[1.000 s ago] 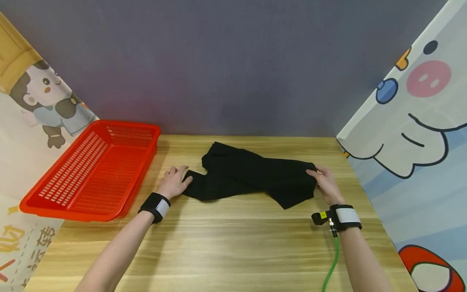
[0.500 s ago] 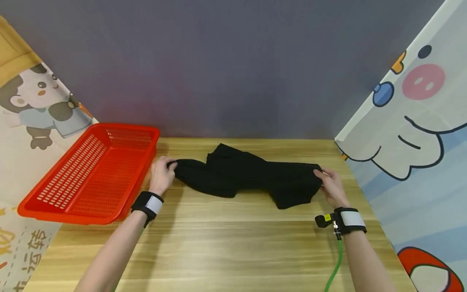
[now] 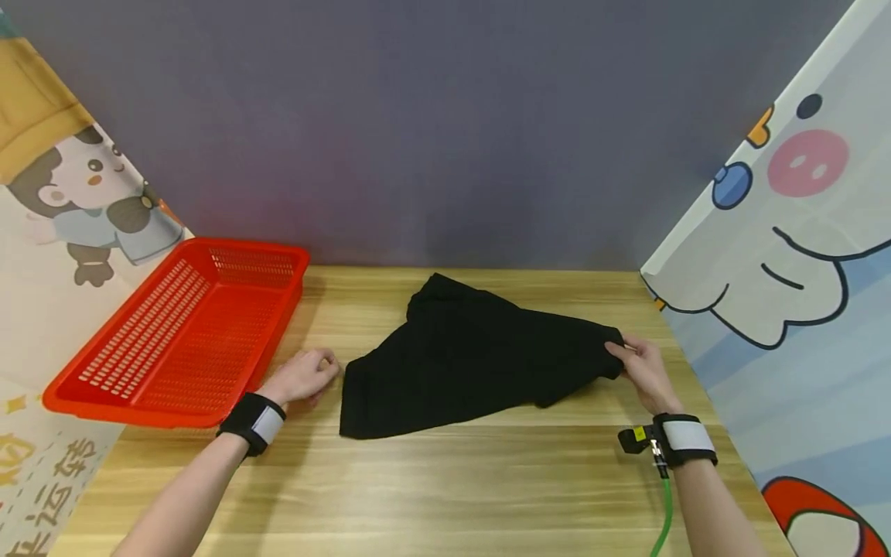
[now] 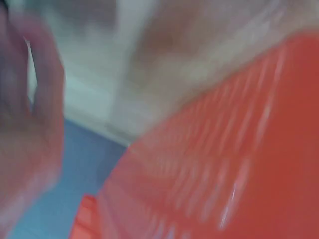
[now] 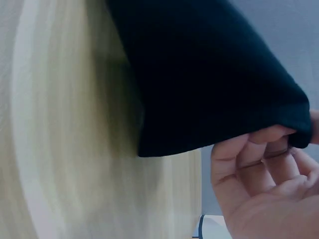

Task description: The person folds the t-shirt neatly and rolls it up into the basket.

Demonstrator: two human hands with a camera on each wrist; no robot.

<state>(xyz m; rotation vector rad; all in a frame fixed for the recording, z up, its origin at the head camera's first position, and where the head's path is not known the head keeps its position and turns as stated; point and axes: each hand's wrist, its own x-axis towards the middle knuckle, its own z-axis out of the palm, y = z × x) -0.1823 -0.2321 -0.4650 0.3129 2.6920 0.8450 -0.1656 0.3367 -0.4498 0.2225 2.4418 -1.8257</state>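
One of the hands (image 3: 302, 377), the left, released the black cloth (image 3: 480, 360).

A grey wall (image 3: 445, 139) backs the wood-grain table (image 3: 445, 487).

Bright light is filling the head view, laying a pale sheen on the counter (image 3: 445, 495) and a soft shadow beside the left arm (image 3: 184, 495). Heavy blur is smearing the red basket (image 4: 239, 144) in the left wrist view; the black cloth (image 5: 204, 74) is swallowing detail.
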